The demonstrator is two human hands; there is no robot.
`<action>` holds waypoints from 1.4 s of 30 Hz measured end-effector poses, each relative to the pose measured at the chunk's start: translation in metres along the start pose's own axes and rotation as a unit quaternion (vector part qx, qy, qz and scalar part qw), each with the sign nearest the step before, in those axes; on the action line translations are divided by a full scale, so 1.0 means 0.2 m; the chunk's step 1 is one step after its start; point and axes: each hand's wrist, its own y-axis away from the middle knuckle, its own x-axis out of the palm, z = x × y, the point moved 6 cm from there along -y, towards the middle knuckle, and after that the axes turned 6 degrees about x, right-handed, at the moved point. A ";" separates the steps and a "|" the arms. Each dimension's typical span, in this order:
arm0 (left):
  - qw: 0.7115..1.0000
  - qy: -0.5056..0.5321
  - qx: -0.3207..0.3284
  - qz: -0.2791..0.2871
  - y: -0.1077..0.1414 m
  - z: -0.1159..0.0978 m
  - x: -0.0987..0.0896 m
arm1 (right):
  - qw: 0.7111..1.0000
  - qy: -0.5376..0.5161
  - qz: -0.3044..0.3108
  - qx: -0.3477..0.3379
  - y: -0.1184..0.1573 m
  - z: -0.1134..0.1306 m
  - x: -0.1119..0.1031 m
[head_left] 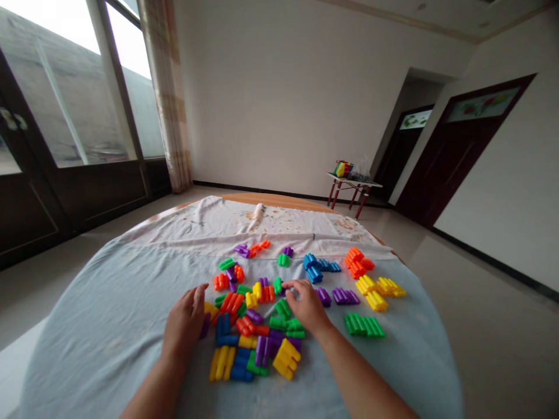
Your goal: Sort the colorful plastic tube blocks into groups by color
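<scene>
Loose plastic building blocks, each a row of joined tubes, lie in a mixed pile (233,302) in the middle of the table. My left hand (185,319) rests at the pile's left side with fingers stretched out, beside a yellow block (211,310) and a purple block (205,326) that it partly hides. From the right, my right hand (307,302) reaches over the pile, thumb and index finger apart. Its index fingertip is at a small purple block next to a green block (278,285); whether it touches is unclear. Below it lie several green blocks (286,323).
Right of the pile are groups by colour: blue blocks (313,269), orange blocks (357,263), yellow blocks (376,292), purple blocks (346,296) and green blocks (364,325). A wrinkled cloth (109,314) covers the round table. Farther back stands a small side table (354,181) with bags.
</scene>
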 end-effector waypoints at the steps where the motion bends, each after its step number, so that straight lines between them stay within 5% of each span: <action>1: 1.000 0.012 -0.016 -0.008 0.00 0.03 0.00 | 1.000 0.014 -0.003 0.005 -0.06 -0.01 0.02; 9: 0.991 0.107 -0.075 -0.018 0.01 0.10 0.02 | 0.969 0.214 0.039 0.114 -0.47 -0.14 0.20; 13: 0.988 0.132 -0.086 -0.012 0.01 0.12 0.04 | 0.948 0.253 0.056 0.182 -0.52 -0.19 0.25; 18: 0.986 0.141 -0.092 -0.006 0.01 0.15 0.06 | 0.953 0.234 0.076 0.177 -0.52 -0.21 0.28; 23: 0.985 0.140 -0.101 0.000 0.00 0.15 0.07 | 0.975 0.154 0.092 0.132 -0.44 -0.12 0.23; 28: 0.984 0.143 -0.105 0.007 0.01 0.15 0.06 | 0.985 -0.037 0.169 0.014 -0.18 0.11 0.10; 35: 0.985 0.122 -0.122 0.018 0.03 0.14 0.06 | 0.956 0.021 0.280 -0.082 0.13 0.29 0.06; 42: 0.986 0.108 -0.123 0.022 0.04 0.13 0.04 | 0.978 0.060 0.195 -0.033 0.14 0.26 0.06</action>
